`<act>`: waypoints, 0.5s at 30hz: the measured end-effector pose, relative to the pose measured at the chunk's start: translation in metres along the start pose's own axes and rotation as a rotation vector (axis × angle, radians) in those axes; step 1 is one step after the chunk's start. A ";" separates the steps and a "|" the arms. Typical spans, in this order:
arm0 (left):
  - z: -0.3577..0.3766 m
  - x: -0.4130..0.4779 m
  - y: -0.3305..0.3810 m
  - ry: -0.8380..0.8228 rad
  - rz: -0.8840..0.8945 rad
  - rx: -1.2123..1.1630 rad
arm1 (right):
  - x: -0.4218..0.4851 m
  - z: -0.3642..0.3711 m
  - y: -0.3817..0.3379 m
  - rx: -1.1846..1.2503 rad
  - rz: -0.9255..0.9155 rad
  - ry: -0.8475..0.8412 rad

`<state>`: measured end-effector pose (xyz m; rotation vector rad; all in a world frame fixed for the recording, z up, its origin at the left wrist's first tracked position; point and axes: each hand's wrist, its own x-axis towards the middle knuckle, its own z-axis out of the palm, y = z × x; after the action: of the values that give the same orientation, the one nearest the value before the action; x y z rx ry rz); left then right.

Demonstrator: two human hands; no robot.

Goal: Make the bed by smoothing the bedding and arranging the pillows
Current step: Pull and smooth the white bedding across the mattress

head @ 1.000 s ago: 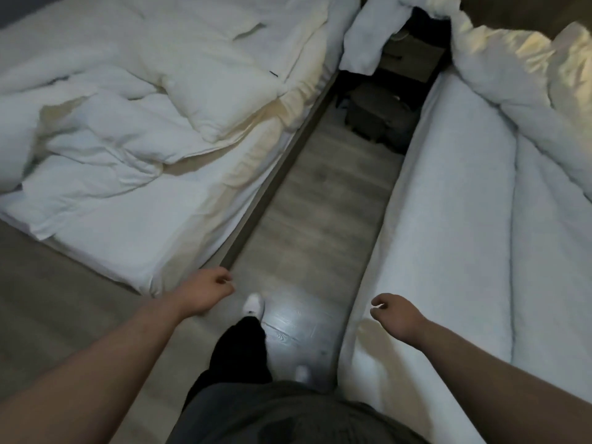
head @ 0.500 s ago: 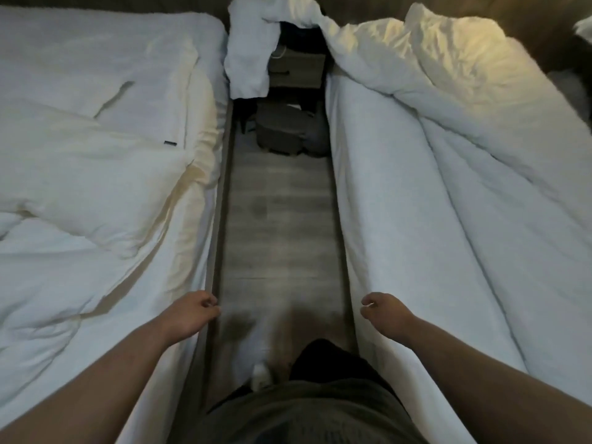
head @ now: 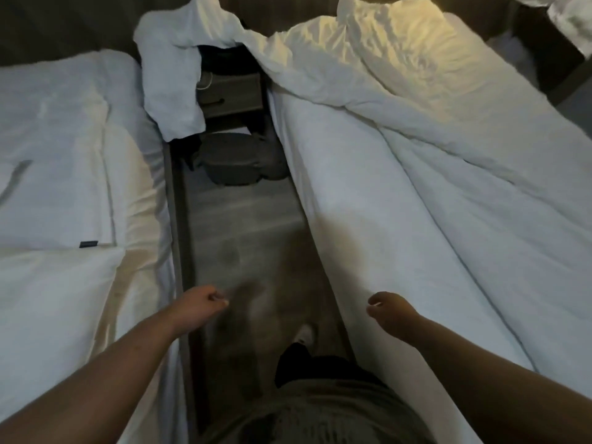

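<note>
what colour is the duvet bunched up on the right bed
The duvet is white, tinted warm yellow toward its far end; the head view shows it.

The person has walked from the foot of the left bed (head: 64,187) into the aisle between it and the right bed (head: 368,219), so the nightstand (head: 230,94) and the dark bag (head: 237,165) on the floor now lie nearer ahead. The left hand (head: 200,304), over the left bed's corner a second ago, now hangs over the floor beside its frame. The white shoe (head: 304,333) has come forward, nearer the right bed.
</note>
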<state>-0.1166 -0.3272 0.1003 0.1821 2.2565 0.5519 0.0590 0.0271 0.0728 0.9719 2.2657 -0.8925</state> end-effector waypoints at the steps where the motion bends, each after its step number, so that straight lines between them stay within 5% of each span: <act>1: -0.011 0.015 0.012 0.006 0.016 0.026 | 0.012 -0.009 -0.007 0.014 0.016 -0.004; 15: -0.113 0.215 0.177 -0.152 0.275 0.288 | 0.118 -0.110 -0.058 0.153 0.153 0.085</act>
<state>-0.3531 -0.1414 0.1013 0.6646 2.1655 0.3366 -0.0791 0.1277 0.0867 1.2547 2.1825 -0.9856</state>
